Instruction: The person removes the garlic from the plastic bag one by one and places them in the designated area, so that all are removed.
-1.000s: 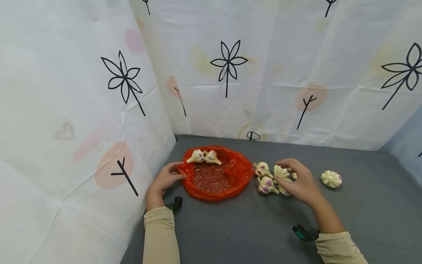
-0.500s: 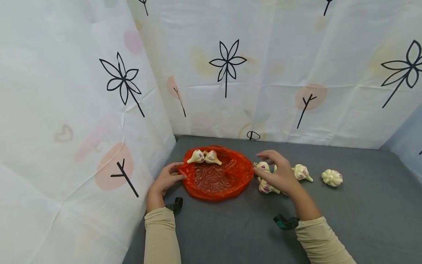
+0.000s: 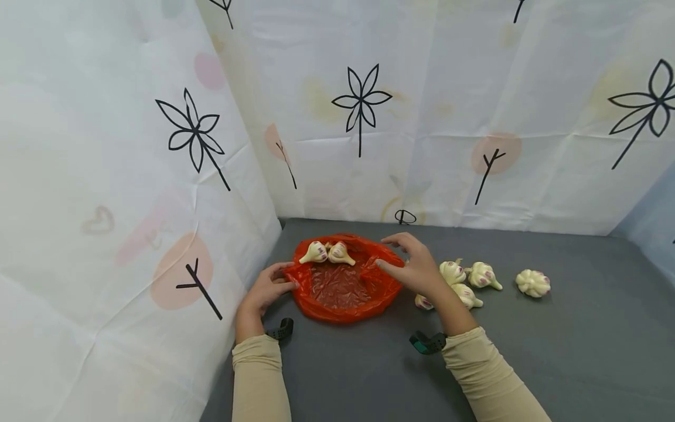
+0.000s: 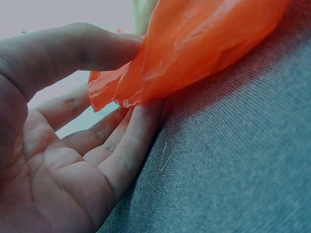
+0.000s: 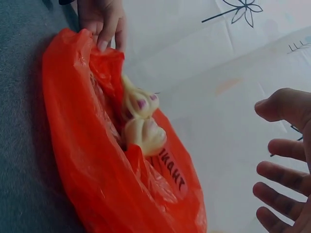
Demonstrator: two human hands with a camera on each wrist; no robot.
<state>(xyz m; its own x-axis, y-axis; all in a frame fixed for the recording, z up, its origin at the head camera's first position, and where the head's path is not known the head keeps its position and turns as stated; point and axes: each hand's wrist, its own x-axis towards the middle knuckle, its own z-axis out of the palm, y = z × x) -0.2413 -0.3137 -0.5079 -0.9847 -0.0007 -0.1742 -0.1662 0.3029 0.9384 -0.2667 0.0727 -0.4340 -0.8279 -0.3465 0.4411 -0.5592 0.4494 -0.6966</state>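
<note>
A red plastic bag (image 3: pixel 340 315) lies spread on the grey table with its mouth facing up. Two garlic bulbs, one left (image 3: pixel 314 252) and one right (image 3: pixel 340 254), rest inside at its back left. My left hand (image 3: pixel 262 291) pinches the bag's left edge; the left wrist view has the thumb (image 4: pixel 109 51) over the film and the fingers under it. Over the bag's right rim hovers my right hand (image 3: pixel 419 269), its fingers spread. The right wrist view shows nothing in that hand (image 5: pixel 291 160), apart from the bag. Dark printed letters mark the bag's far side (image 5: pixel 172 170).
Right of the bag, several garlic bulbs (image 3: pixel 482 275) lie in a loose cluster, partly hidden by my right hand and forearm. One more bulb (image 3: pixel 533 283) sits apart farther right. A patterned white cloth (image 3: pixel 437 170) borders the table's back and left.
My right hand has moved left from the garlic cluster to the bag's right rim, uncovering bulbs behind it. My left hand stays at the bag's left edge.
</note>
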